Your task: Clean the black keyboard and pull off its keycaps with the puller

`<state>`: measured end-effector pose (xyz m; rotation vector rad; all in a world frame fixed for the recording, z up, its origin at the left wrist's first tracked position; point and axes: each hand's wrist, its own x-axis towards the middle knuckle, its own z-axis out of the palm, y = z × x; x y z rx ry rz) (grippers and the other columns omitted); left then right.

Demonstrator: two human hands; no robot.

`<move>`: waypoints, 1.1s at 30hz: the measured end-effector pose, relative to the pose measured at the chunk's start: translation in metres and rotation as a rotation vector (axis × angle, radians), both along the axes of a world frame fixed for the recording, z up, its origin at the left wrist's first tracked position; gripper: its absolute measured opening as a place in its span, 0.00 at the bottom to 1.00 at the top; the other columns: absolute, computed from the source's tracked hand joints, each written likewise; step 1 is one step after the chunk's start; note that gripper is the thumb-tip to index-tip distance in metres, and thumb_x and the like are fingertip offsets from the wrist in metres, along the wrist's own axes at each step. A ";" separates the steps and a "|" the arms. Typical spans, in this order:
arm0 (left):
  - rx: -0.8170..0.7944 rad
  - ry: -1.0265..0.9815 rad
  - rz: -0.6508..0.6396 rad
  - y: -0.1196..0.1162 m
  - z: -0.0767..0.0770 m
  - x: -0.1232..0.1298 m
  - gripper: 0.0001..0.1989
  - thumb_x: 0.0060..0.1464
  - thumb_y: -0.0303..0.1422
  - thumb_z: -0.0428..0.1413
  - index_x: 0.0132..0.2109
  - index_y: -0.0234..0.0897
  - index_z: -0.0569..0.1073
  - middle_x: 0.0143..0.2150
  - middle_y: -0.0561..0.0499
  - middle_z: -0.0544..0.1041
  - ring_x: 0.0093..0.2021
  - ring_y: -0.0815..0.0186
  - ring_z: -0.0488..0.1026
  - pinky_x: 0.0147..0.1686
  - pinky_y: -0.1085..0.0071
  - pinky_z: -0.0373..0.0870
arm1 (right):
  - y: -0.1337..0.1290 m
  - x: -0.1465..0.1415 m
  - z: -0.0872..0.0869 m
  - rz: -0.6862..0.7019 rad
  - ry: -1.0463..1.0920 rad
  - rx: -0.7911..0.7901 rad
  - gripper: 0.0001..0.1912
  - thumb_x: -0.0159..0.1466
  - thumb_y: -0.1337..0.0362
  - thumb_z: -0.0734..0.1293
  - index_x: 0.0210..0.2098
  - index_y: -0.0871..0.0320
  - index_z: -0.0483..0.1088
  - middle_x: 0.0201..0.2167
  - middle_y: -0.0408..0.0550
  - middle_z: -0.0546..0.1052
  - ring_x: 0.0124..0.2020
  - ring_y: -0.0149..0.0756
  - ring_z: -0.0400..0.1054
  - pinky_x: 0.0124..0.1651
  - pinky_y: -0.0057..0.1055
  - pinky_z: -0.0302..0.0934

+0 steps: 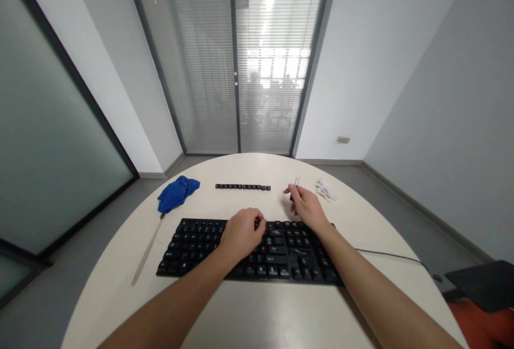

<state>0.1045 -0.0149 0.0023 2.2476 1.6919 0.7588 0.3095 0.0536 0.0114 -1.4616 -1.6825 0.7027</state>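
A black keyboard (241, 271) lies across the table. My left hand (244, 233) rests over its upper middle, thumb and fingers curled together in a pinch. Whatever may be in that pinch is hidden. Just above the keyboard's top right part, my right hand (308, 207) is closed around a keycap puller (297, 180), whose two thin wire prongs point away from me. Beyond the keyboard, a row of small black keycaps (243, 187) is lined up side by side.
At the left sit a crumpled blue cloth (176, 194) and a long thin brush (148, 251). Crumpled white tissue (326, 190) lies right of my right hand. A cable (393, 255) runs to the right edge of the round white table (257, 311). A chair (485, 290) stands at right.
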 end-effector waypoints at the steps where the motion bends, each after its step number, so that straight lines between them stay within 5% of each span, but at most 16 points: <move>1: 0.001 0.000 -0.001 0.000 0.000 0.000 0.09 0.61 0.32 0.51 0.38 0.39 0.75 0.38 0.49 0.79 0.41 0.62 0.74 0.42 0.68 0.67 | 0.000 0.001 -0.004 0.018 0.079 -0.027 0.29 0.68 0.41 0.55 0.39 0.59 0.73 0.19 0.43 0.71 0.20 0.35 0.69 0.26 0.29 0.61; 9: -0.013 -0.005 -0.010 -0.002 0.002 0.001 0.08 0.61 0.32 0.51 0.38 0.39 0.75 0.39 0.49 0.78 0.42 0.61 0.73 0.43 0.66 0.67 | 0.003 0.005 -0.009 -0.049 0.351 -0.019 0.30 0.63 0.35 0.56 0.29 0.56 0.66 0.15 0.37 0.63 0.16 0.30 0.60 0.21 0.26 0.54; 17: -0.008 0.080 -0.021 -0.002 0.002 0.005 0.08 0.60 0.28 0.48 0.36 0.38 0.71 0.37 0.49 0.75 0.40 0.61 0.72 0.42 0.66 0.66 | 0.017 0.014 -0.025 -0.103 0.403 -0.234 0.25 0.62 0.39 0.58 0.31 0.56 0.65 0.14 0.35 0.61 0.12 0.28 0.55 0.17 0.25 0.49; 23: -0.016 0.108 -0.030 -0.003 0.003 0.006 0.08 0.61 0.28 0.47 0.36 0.38 0.71 0.37 0.48 0.75 0.40 0.60 0.71 0.42 0.66 0.66 | 0.013 0.010 -0.023 -0.055 0.378 -0.240 0.23 0.63 0.42 0.60 0.32 0.57 0.66 0.16 0.38 0.66 0.14 0.29 0.61 0.18 0.25 0.53; 29: -0.005 0.105 -0.040 -0.004 0.003 0.006 0.08 0.62 0.30 0.47 0.37 0.39 0.71 0.38 0.49 0.76 0.41 0.60 0.71 0.42 0.65 0.66 | 0.010 0.005 -0.017 0.003 0.353 -0.213 0.21 0.63 0.46 0.62 0.37 0.59 0.70 0.28 0.46 0.76 0.21 0.30 0.69 0.24 0.26 0.60; 33: -0.010 0.096 -0.042 -0.003 0.003 0.006 0.08 0.62 0.30 0.47 0.37 0.39 0.71 0.38 0.48 0.76 0.41 0.60 0.72 0.42 0.66 0.66 | 0.011 0.005 -0.019 0.019 0.261 -0.155 0.23 0.64 0.44 0.60 0.30 0.59 0.70 0.25 0.47 0.75 0.23 0.32 0.69 0.26 0.26 0.60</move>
